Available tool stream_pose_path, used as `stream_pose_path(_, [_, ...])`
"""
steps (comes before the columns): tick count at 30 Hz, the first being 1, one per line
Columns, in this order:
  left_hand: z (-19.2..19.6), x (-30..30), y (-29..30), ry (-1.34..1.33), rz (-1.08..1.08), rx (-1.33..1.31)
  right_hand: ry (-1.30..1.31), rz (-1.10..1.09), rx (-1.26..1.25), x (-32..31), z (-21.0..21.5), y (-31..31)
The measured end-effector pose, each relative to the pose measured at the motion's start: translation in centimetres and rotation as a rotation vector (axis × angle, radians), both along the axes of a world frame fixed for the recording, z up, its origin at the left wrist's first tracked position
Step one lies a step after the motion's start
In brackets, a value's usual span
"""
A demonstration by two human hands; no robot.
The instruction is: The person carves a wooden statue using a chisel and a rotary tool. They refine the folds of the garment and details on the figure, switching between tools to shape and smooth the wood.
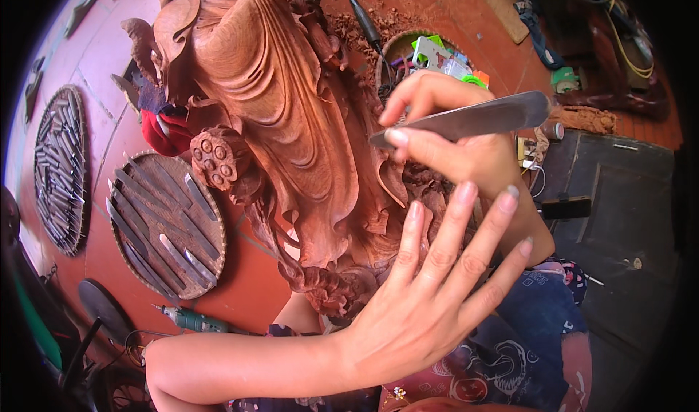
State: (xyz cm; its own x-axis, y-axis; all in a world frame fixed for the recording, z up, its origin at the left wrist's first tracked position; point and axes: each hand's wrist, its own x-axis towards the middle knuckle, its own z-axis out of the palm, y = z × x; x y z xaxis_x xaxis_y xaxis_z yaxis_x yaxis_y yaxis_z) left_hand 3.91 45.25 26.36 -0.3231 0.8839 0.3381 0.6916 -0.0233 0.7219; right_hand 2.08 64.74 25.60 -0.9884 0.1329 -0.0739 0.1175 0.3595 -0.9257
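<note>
Mid-carve here: a flat metal chisel (466, 119) is gripped in the right hand (451, 139), tip on the reddish wooden statue (284, 113). The left hand (429, 295) is spread open, released, bracing nearby. Probably a careful push gets needed next.

The bare left forearm enters from seven o'clock and ends in the left hand (429, 295), open flat, fingers spread and pointing toward one o'clock. Beyond it, the right hand (451, 132) is closed in a pinch, fingertips (397, 137) aimed at nine o'clock.
</note>
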Motion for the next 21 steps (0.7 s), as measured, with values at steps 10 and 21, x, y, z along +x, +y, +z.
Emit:
stream_pose_path(10, [-0.1,-0.1,1.3,-0.058,0.171,-0.056,0.126,0.254,0.191,0.1,-1.2,-1.7])
stream_pose_path(21, [-0.3,-1.2,1.3,-0.141,0.225,-0.051,0.094,0.266,0.334,-0.5,-3.8,-0.8])
